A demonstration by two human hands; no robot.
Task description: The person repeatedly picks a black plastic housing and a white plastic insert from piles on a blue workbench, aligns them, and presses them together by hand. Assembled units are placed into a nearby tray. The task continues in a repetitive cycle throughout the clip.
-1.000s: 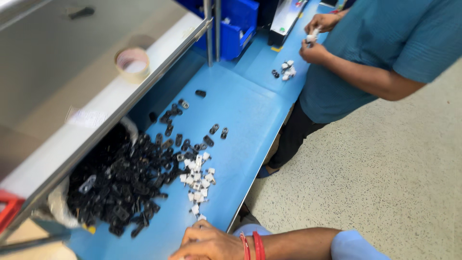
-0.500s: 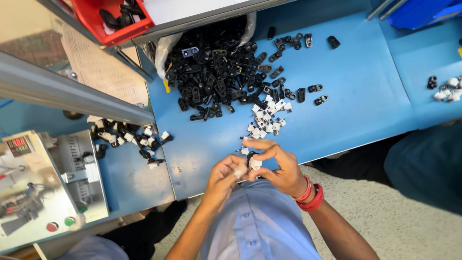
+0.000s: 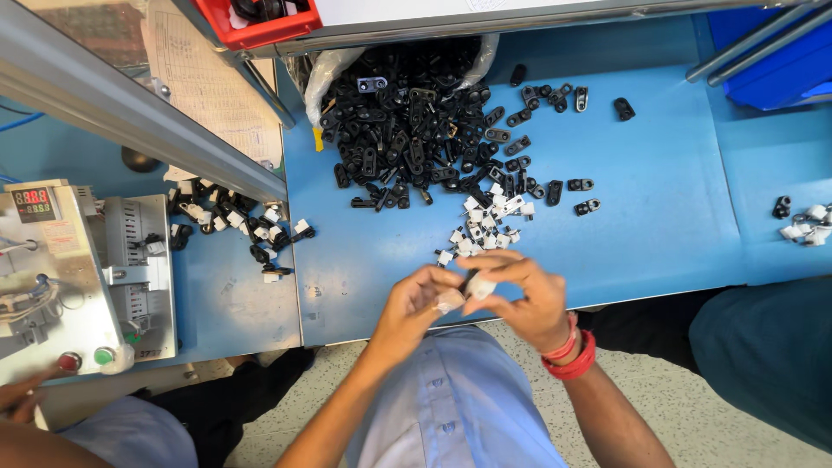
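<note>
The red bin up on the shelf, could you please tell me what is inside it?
A few black parts show inside the red bin. The picture's top edge cuts off the rest of it.

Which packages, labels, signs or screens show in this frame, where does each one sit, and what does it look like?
Digital display: far left, on the grey machine; small black rectangle with red digits.
Label below the display: pale rectangle with small print.
Printed paper sheet: upper left behind the metal rail; beige, ruled like a form.
Clear plastic bag: top centre on the blue table, open, spilling black parts.
</note>
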